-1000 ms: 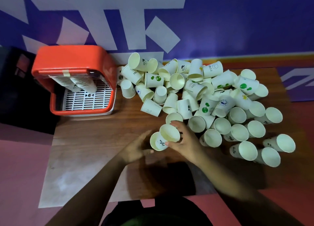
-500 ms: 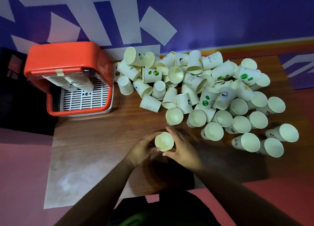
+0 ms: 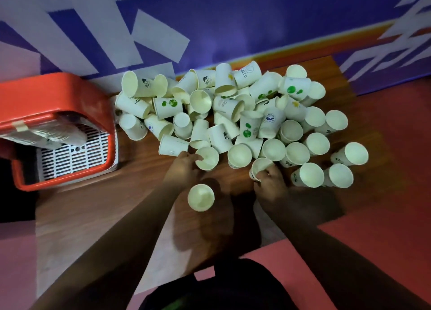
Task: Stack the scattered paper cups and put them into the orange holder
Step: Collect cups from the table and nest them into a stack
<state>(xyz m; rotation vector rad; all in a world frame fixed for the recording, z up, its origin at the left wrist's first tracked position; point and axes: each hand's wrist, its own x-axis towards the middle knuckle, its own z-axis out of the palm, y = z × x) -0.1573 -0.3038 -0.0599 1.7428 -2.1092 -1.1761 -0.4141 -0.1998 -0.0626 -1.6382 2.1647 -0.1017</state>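
A heap of white paper cups (image 3: 233, 113) covers the far middle and right of the wooden table (image 3: 98, 207). My left hand (image 3: 184, 169) grips an upright cup (image 3: 208, 158) at the heap's near edge. My right hand (image 3: 270, 183) holds another cup (image 3: 260, 167) by its rim. A short stack of cups (image 3: 201, 197) stands upright on the table between my forearms, with neither hand on it. The orange holder (image 3: 53, 92) sits at the left, with rows of stacked cups (image 3: 53, 132) lying inside it over a white grid.
A blue and white wall (image 3: 210, 25) runs along the table's far edge, close behind the heap. Bare wood lies between the holder and my left arm. The table's near edge is just in front of my body.
Both hands let go of the stacked cups, which now stand alone on the table. My left hand reached forward to a cup at the heap's edge and my right hand took another.
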